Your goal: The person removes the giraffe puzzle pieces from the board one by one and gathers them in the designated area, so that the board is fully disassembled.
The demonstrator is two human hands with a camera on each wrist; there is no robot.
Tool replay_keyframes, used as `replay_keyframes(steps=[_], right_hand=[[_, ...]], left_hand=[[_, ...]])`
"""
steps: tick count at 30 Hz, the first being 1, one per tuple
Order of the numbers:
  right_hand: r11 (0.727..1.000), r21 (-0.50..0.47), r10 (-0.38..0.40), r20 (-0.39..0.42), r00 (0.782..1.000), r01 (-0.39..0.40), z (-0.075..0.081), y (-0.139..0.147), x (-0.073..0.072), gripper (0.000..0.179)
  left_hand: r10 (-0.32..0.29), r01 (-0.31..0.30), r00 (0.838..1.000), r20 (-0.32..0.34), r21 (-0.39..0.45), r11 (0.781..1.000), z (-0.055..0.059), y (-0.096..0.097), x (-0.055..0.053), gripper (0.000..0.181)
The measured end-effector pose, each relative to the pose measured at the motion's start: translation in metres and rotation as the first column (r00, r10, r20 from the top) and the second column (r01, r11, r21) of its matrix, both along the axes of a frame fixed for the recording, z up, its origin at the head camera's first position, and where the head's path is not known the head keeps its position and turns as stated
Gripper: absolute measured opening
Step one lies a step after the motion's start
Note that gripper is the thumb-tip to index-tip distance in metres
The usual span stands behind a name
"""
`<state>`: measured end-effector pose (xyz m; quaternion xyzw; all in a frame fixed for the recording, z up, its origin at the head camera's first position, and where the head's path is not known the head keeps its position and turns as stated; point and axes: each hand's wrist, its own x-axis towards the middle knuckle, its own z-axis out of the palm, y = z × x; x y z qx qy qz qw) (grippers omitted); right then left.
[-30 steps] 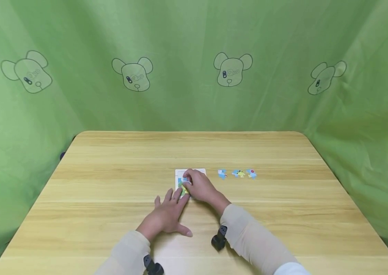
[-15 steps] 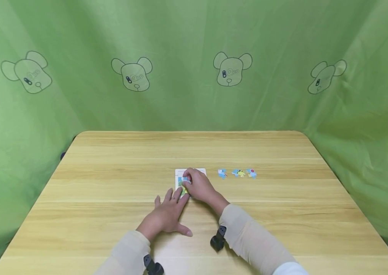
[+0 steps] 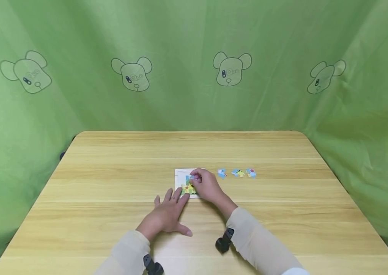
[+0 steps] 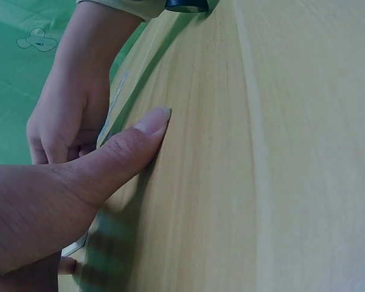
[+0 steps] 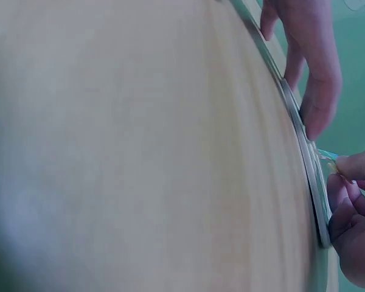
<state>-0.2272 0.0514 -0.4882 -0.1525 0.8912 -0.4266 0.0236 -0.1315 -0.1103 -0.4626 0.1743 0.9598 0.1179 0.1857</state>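
Note:
A small white-framed puzzle board (image 3: 177, 177) lies at the middle of the table, partly covered by both hands. Pieces with a yellow animal picture (image 3: 187, 189) sit in its lower part. My right hand (image 3: 208, 185) pinches a blue and green puzzle piece (image 3: 187, 179) between thumb and fingers, over the board. In the right wrist view this piece (image 5: 328, 156) shows edge-on at the fingertips, tilted above the board. My left hand (image 3: 166, 214) has its fingers spread, the fingertips resting on the board's lower left. Its thumb (image 4: 118, 155) points out over the table in the left wrist view.
To the right of the board several loose puzzle pieces lie in a row: a blue one (image 3: 222, 173), a blue and yellow cluster (image 3: 238, 173) and one with a red spot (image 3: 251, 173). The wooden table (image 3: 111, 160) ends at a green curtain (image 3: 187, 107).
My right hand has shifted a little to the right with the blue and green puzzle piece, uncovering more of the yellow picture. The left hand stays where it was.

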Motion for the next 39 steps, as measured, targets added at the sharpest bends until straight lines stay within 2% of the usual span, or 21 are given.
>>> replay_keyframes(steps=[10,23,32,39], right_hand=[[0.993,-0.093,-0.064,0.131,0.989,0.076,0.000,0.022,0.002,0.016],[0.985,-0.098,-0.125,0.152,0.980,0.141,0.001,0.066,0.005,0.019],[0.987,0.008,-0.162,0.153,0.975,0.163,0.001,0.089,0.007,0.020],[0.984,0.073,-0.168,0.116,0.979,0.161,0.005,0.097,0.006,0.023]], left_hand=[[0.010,-0.010,1.000,0.001,0.015,1.000,0.000,0.000,0.002,0.118],[0.015,-0.015,1.000,0.002,0.031,0.999,0.001,-0.001,0.003,0.118],[0.018,-0.019,1.000,0.010,0.044,0.999,0.001,-0.001,0.002,0.117],[0.020,-0.020,1.000,0.009,0.041,0.999,0.001,-0.001,0.002,0.118]])
